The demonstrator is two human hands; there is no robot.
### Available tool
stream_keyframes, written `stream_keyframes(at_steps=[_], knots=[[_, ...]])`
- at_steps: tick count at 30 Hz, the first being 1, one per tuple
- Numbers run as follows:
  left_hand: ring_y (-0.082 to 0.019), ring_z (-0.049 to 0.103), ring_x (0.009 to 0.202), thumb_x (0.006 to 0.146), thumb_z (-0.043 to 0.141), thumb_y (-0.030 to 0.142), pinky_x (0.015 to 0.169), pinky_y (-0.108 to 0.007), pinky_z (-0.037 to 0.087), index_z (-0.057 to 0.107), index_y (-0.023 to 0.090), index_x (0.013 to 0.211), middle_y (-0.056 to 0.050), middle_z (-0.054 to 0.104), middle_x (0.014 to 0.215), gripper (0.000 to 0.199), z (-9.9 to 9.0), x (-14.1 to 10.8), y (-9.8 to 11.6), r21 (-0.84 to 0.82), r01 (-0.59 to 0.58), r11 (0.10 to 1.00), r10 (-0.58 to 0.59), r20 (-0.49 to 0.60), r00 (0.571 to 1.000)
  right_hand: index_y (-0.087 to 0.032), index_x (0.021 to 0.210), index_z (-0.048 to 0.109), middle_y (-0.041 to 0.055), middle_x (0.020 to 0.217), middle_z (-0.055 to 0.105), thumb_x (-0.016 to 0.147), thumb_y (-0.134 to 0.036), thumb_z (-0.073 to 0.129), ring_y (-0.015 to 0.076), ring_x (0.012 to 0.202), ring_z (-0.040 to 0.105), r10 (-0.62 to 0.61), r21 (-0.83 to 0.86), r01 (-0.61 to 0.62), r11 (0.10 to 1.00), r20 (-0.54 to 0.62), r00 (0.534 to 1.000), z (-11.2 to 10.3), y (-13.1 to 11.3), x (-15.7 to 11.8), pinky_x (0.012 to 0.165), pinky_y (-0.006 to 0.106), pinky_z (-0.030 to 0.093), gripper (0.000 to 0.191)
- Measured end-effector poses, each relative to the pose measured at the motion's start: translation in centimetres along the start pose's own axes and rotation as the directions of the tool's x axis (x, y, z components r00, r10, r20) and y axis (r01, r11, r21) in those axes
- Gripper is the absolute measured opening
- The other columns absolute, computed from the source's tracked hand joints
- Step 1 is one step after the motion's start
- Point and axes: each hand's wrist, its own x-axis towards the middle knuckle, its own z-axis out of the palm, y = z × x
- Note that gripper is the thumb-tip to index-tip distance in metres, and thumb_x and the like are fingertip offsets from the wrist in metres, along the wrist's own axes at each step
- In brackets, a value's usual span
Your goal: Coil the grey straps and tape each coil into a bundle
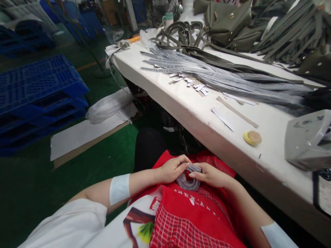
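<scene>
A coiled grey strap (188,182), looking wrapped in clear plastic, rests over my lap against the red apron (204,203). My left hand (172,168) is closed on the coil's upper left side, thumb and fingers pinching it. On the opposite side my right hand (209,174) grips the same coil between thumb and fingers. The coil forms a ring with its opening facing up toward me. How the strap's end is tucked is too small to tell.
Plastic-wrapped straps (207,69) spread over the white table (165,89), among paper scraps (198,84) and a yellow tape roll (252,137). A grey machine (307,137) stands at right. Dark green bags (230,24) lie behind. Blue pallets (41,93) are stacked on the left floor.
</scene>
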Motion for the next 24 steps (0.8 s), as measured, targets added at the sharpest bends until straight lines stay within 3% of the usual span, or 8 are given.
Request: stream_keyframes(at_steps=[6, 9, 11, 13, 15, 16, 19, 24], knots=[[-0.016, 0.058, 0.079, 0.094, 0.043, 0.034, 0.072, -0.024, 0.044, 0.064, 0.018, 0.087, -0.003, 0.066, 0.084, 0.027, -0.2, 0.9, 0.8, 0.124, -0.035, 0.992, 0.025, 0.078, 0.997, -0.015, 0.098, 0.068, 0.0, 0.084, 0.068, 0.085, -0.05, 0.06, 0.0148, 0.073, 0.058, -0.007, -0.104, 0.009, 0.995, 0.022, 1.0, 0.4, -1.6, 0.0, 0.067, 0.023, 0.045, 0.039], [-0.015, 0.057, 0.075, 0.094, 0.041, 0.037, 0.069, -0.023, 0.043, 0.064, 0.018, 0.084, -0.002, 0.065, 0.08, 0.032, -0.2, 1.0, 0.8, 0.162, 0.014, 0.987, -0.025, 0.067, 0.997, -0.018, 0.095, 0.071, 0.0009, 0.084, 0.071, 0.087, -0.051, 0.057, 0.0159, 0.073, 0.061, -0.031, -0.335, -0.015, 0.942, -0.134, 0.991, -1.7, -3.7, -0.4, 0.067, 0.024, 0.046, 0.036], [-0.015, 0.057, 0.075, 0.095, 0.04, 0.039, 0.069, -0.023, 0.043, 0.063, 0.018, 0.083, -0.001, 0.064, 0.079, 0.034, -0.3, 1.0, 0.6, 0.147, 0.047, 0.988, -0.057, 0.062, 0.996, -0.019, 0.094, 0.071, 0.0036, 0.089, 0.071, 0.092, -0.046, 0.051, 0.0178, 0.081, 0.063, -0.138, -0.498, -0.095, 0.862, -0.412, 0.901, -4.4, -5.0, -0.4, 0.074, 0.027, 0.046, 0.034], [-0.015, 0.057, 0.076, 0.094, 0.041, 0.042, 0.071, -0.023, 0.043, 0.063, 0.017, 0.083, -0.001, 0.063, 0.079, 0.035, -0.4, 0.9, 0.4, 0.111, 0.064, 0.992, -0.071, 0.059, 0.996, -0.019, 0.101, 0.069, 0.0069, 0.1, 0.07, 0.095, -0.039, 0.044, 0.0197, 0.091, 0.062, -0.242, -0.596, -0.322, 0.736, -0.675, 0.697, -7.7, -5.8, -0.2, 0.082, 0.03, 0.045, 0.032], [-0.015, 0.056, 0.076, 0.094, 0.042, 0.044, 0.071, -0.024, 0.043, 0.063, 0.017, 0.084, -0.001, 0.063, 0.08, 0.035, -0.6, 0.7, 0.4, 0.067, 0.078, 0.995, -0.082, 0.057, 0.995, -0.017, 0.109, 0.066, 0.0112, 0.107, 0.066, 0.094, -0.033, 0.045, 0.0229, 0.098, 0.06, -0.289, -0.578, -0.569, 0.584, -0.804, 0.52, -10.7, -5.8, 0.3, 0.085, 0.033, 0.044, 0.03], [-0.015, 0.056, 0.076, 0.093, 0.042, 0.045, 0.071, -0.023, 0.043, 0.063, 0.017, 0.085, -0.001, 0.063, 0.08, 0.036, -0.7, 0.6, 0.4, 0.048, 0.088, 0.995, -0.09, 0.054, 0.994, -0.016, 0.109, 0.066, 0.0131, 0.108, 0.065, 0.093, -0.031, 0.047, 0.0247, 0.099, 0.059, -0.294, -0.557, -0.648, 0.519, -0.828, 0.477, -11.9, -5.6, 0.7, 0.085, 0.034, 0.043, 0.029], [-0.015, 0.056, 0.076, 0.093, 0.043, 0.047, 0.072, -0.024, 0.043, 0.063, 0.017, 0.085, -0.001, 0.063, 0.081, 0.036, -0.9, 0.5, 0.4, 0.018, 0.108, 0.994, -0.109, 0.039, 0.993, -0.015, 0.098, 0.069, 0.0151, 0.1, 0.064, 0.092, -0.03, 0.05, 0.0275, 0.099, 0.058, -0.287, -0.546, -0.712, 0.441, -0.838, 0.465, -13.9, -4.8, 1.8, 0.083, 0.036, 0.042, 0.025], [-0.016, 0.056, 0.079, 0.093, 0.043, 0.049, 0.072, -0.024, 0.043, 0.062, 0.017, 0.085, -0.002, 0.062, 0.082, 0.038, -0.9, 0.4, 0.3, 0.016, 0.109, 0.994, -0.11, 0.025, 0.994, -0.017, 0.093, 0.072, 0.0122, 0.095, 0.065, 0.095, -0.033, 0.045, 0.0247, 0.091, 0.06, -0.291, -0.563, -0.723, 0.4, -0.826, 0.483, -14.2, -4.0, 2.1, 0.079, 0.034, 0.042, 0.032]])
